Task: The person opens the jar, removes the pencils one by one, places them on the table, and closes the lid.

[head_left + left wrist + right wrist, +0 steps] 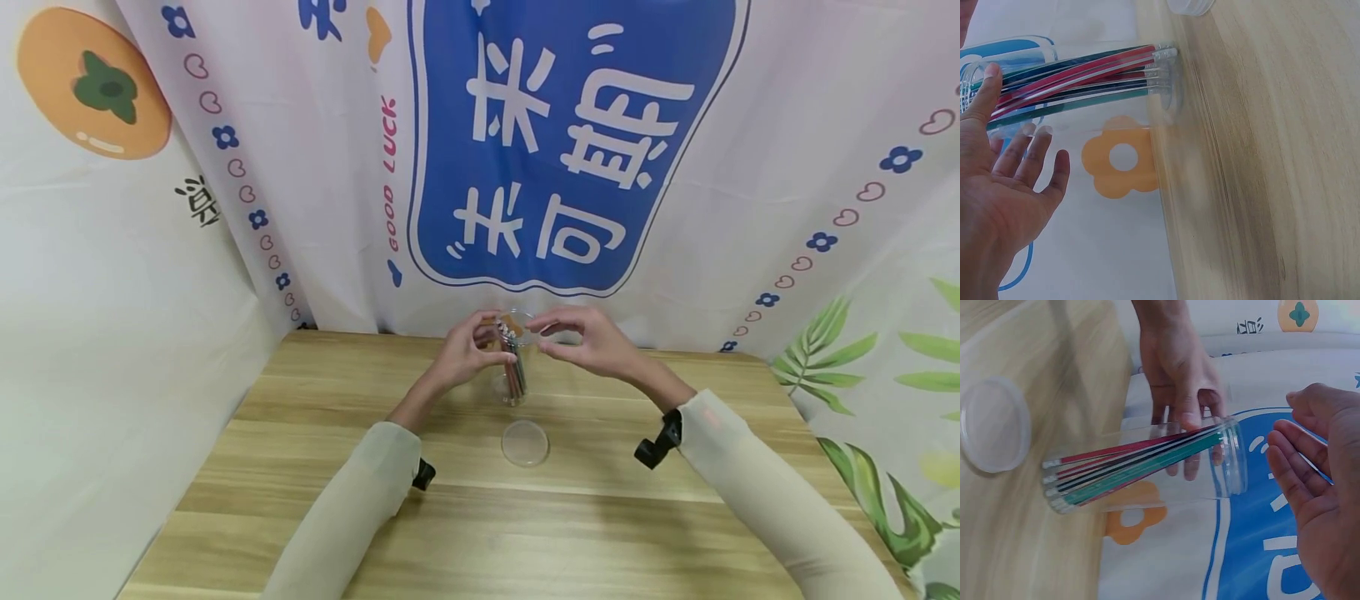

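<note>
A clear plastic jar [1147,494] with a threaded mouth stands upright at the back of the table, holding several slender red, black and green pencils [1141,464] with pale ends at the bottom. My left hand [467,350] holds the jar near its top, thumb on one side and fingers behind, as the right wrist view shows. On the other side, my right hand [588,340] hovers by the jar's mouth with fingers loosely bent and nothing between them. A clear round lid [525,442] lies flat on the table in front of the jar.
The wooden table [360,517] ends at a printed cloth backdrop [345,275] close behind the jar. Patterned cloth also hangs at both sides. Each wrist wears a black strap-on device [660,439].
</note>
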The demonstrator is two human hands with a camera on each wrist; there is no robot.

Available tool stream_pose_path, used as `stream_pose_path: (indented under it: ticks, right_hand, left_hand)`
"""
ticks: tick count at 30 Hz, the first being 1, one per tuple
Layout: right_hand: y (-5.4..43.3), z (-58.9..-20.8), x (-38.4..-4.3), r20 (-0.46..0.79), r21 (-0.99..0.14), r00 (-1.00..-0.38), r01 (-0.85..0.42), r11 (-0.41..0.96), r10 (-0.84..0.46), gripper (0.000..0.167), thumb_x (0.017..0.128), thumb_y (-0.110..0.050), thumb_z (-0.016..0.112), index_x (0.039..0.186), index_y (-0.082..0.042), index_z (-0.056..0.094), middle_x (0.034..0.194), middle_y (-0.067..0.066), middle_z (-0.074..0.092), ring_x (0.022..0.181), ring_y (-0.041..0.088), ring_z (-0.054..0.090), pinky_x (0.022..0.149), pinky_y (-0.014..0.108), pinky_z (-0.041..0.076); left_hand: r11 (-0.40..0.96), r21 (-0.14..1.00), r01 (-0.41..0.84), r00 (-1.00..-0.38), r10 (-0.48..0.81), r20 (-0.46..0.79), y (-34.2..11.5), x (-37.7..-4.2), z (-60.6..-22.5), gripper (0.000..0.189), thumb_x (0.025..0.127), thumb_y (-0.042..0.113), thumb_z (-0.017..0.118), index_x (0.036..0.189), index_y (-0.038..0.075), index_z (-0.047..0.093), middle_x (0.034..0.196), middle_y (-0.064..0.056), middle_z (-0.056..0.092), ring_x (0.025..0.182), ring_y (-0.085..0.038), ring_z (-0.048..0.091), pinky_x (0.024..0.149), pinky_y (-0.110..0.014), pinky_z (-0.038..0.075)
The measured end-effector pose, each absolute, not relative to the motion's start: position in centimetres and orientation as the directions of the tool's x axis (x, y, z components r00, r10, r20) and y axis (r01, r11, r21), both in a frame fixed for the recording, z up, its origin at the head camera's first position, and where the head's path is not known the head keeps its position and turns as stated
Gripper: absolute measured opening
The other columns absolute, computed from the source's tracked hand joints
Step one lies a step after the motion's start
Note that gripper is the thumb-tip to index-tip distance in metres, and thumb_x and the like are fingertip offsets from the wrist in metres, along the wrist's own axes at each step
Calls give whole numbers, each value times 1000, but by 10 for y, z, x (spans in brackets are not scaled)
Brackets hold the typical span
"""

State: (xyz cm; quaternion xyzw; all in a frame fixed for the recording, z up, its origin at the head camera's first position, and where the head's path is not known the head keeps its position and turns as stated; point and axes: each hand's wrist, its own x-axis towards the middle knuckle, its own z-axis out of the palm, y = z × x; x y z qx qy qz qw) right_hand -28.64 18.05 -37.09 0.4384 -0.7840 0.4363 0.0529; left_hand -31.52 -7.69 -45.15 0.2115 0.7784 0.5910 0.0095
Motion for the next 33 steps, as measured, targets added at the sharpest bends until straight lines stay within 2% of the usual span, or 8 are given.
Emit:
stream_pose_path:
  ticks: [6, 10, 16, 21, 28, 33]
  right_hand:
    - [172, -360, -301, 445, -589, -604, -754, 293, -661, 25, 94, 3, 77, 119, 1, 77, 116, 14, 78, 101, 26, 76, 92, 43, 64]
    - [168, -357, -308, 394, -568, -623, -743, 354, -676, 24, 95, -2, 77, 119, -2, 78, 115, 13, 78, 102, 25, 75, 92, 39, 64]
    - [162, -357, -314, 308, -553, -646, -719, 421, -698, 23, 96, -8, 77, 119, -5, 79, 117, 10, 78, 102, 22, 75, 93, 42, 63]
    - [157, -357, -322, 296, -519, -622, -742, 425, -725, 20, 95, -3, 78, 114, -1, 79, 113, 12, 79, 95, 21, 76, 85, 44, 65]
    - [150, -352, -329, 239, -508, -611, -741, 438, -755, 19, 92, 2, 77, 111, 0, 80, 109, 16, 79, 92, 23, 74, 85, 49, 64]
    - [149, -351, -333, 222, -504, -602, -744, 439, -767, 16, 92, 3, 77, 107, -2, 81, 105, 16, 79, 90, 21, 73, 83, 47, 64]
  left_hand:
    - [192, 931, 311, -909, 347, 233, -78, -314, -453, 77, 83, 11, 92, 150, 10, 52, 139, -16, 68, 129, -34, 66, 109, -55, 54]
    - [204, 928, 313, -908, 350, 229, -78, -313, -453, 77, 85, 13, 91, 150, 10, 52, 140, -14, 68, 129, -32, 67, 109, -54, 54]
    - [198, 931, 306, -907, 358, 222, -78, -313, -453, 76, 86, 14, 91, 150, 9, 51, 139, -13, 68, 129, -31, 67, 109, -56, 53]
    - [198, 933, 302, -907, 360, 217, -78, -312, -453, 75, 86, 14, 90, 150, 11, 51, 139, -13, 68, 130, -30, 66, 110, -54, 53]
    - [198, 933, 300, -908, 359, 215, -78, -314, -451, 76, 86, 12, 90, 151, 11, 50, 139, -13, 68, 129, -30, 67, 107, -47, 56]
    - [190, 935, 301, -907, 361, 218, -77, -315, -451, 76, 85, 10, 90, 150, 10, 50, 137, -15, 69, 128, -31, 67, 109, -55, 54]
